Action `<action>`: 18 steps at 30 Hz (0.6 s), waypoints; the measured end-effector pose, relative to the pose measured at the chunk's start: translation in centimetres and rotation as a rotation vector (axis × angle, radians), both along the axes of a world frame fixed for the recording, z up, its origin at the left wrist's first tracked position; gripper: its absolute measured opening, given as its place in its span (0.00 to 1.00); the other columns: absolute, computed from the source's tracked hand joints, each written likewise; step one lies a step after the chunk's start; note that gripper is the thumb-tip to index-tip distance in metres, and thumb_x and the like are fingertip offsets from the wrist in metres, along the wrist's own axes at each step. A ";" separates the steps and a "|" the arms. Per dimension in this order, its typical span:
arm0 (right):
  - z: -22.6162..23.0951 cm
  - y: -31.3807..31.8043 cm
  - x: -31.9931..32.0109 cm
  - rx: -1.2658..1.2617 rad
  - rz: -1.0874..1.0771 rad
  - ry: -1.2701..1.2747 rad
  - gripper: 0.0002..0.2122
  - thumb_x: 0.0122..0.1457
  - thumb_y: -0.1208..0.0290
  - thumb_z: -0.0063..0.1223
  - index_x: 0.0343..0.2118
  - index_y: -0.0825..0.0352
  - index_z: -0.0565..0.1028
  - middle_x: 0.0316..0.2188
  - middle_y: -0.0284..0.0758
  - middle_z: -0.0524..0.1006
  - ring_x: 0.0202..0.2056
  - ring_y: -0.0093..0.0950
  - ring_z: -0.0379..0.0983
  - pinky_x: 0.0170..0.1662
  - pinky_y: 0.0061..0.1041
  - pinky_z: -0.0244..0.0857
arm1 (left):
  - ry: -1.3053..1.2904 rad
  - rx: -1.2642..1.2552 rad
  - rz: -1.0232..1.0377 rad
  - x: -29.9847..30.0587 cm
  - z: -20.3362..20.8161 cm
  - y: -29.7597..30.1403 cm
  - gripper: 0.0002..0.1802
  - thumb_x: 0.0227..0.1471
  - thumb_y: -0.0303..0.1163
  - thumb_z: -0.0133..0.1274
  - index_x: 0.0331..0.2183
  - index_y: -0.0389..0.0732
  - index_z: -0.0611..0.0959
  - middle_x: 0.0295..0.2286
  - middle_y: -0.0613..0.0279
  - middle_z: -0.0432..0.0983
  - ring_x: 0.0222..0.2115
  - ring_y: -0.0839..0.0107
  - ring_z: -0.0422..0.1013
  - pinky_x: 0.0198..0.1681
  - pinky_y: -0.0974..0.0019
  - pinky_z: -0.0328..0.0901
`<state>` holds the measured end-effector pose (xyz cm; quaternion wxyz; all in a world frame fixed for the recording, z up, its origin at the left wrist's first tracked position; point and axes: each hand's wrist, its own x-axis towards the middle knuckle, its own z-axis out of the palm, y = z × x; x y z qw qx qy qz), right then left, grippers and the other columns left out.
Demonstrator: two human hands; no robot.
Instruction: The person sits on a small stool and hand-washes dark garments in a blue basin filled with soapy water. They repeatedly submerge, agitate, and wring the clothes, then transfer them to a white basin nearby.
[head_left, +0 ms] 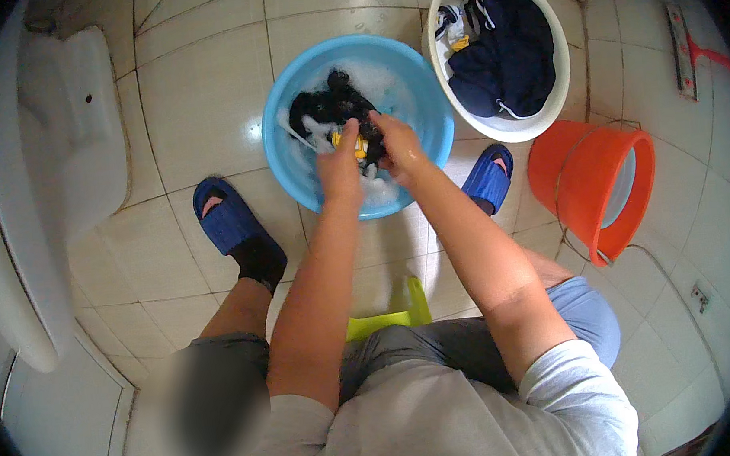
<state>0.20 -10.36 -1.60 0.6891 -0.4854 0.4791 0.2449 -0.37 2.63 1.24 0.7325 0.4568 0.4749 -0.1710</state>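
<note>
A light blue basin [274, 136] stands on the floor before me, with sudsy water and a wet black garment [328, 107] in it. My left hand [339, 162] is closed on the cloth beside a yellow patch, thumb uppermost. Close by on its right, my right hand [399, 145] grips another fold of the same black garment. Foam [382, 192] floats around the cloth and hides part of it. A thin white cord or strip trails from the garment's left side.
A white tub [508, 131] holding a navy garment [510, 50] touches the basin's right side. An orange bucket [565, 180] lies tipped nearby. Blue slippers [230, 218] flank the basin. A green stool [415, 309] is under me. A red-handled squeegee [701, 53] is far right; a white fixture [82, 122] left.
</note>
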 end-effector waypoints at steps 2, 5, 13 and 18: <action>1.2 -1.6 0.3 -0.157 0.189 -0.092 0.20 0.64 0.60 0.65 0.50 0.73 0.80 0.37 0.33 0.81 0.38 0.30 0.79 0.43 0.29 0.71 | -0.229 0.018 -0.195 1.3 0.8 1.3 0.38 0.54 0.42 0.77 0.59 0.32 0.81 0.50 0.53 0.83 0.49 0.63 0.80 0.52 0.59 0.76; 2.6 -2.1 1.0 -0.621 0.538 -0.158 0.25 0.61 0.60 0.66 0.54 0.74 0.76 0.47 0.45 0.80 0.46 0.40 0.79 0.53 0.34 0.72 | -0.323 0.126 -0.463 2.3 1.7 2.4 0.44 0.49 0.32 0.77 0.64 0.32 0.75 0.54 0.49 0.82 0.52 0.59 0.80 0.57 0.57 0.75; 1.1 3.9 3.4 -1.273 1.122 -0.485 0.38 0.60 0.45 0.68 0.74 0.41 0.69 0.72 0.51 0.66 0.68 0.64 0.65 0.67 0.70 0.60 | -0.196 0.855 -1.312 -0.6 0.0 1.9 0.69 0.42 0.40 0.82 0.72 0.27 0.56 0.69 0.31 0.57 0.67 0.37 0.64 0.68 0.44 0.66; 0.9 4.0 8.5 -0.906 1.182 -0.325 0.23 0.57 0.53 0.68 0.53 0.57 0.82 0.62 0.44 0.76 0.62 0.60 0.72 0.57 0.64 0.70 | -0.037 0.805 -1.465 0.5 -4.9 2.1 0.27 0.60 0.43 0.66 0.55 0.38 0.83 0.54 0.39 0.81 0.52 0.39 0.79 0.54 0.42 0.76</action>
